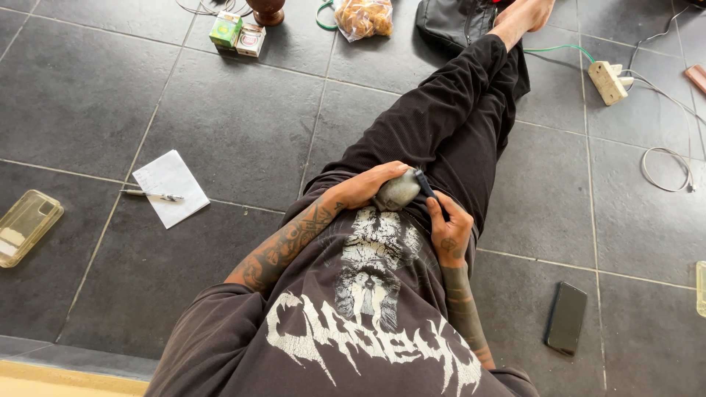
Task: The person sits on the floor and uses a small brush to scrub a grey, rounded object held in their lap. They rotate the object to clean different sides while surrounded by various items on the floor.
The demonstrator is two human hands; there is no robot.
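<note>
My dark printed shirt (368,323) hangs nearest. Over my lap, my left hand (365,188) cups a small grey stone-like lump (397,191), and my right hand (450,229) pinches a dark tool (430,192) against it. Better short, light strokes, lump braced firmly.

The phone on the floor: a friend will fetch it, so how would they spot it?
Start from the seated person's outstretched legs on the grey tiled floor. On the person's right, level with the waist, the phone lies flat by itself. It is a slim dark slab, unlike the clear yellowish case on the far side.
</note>
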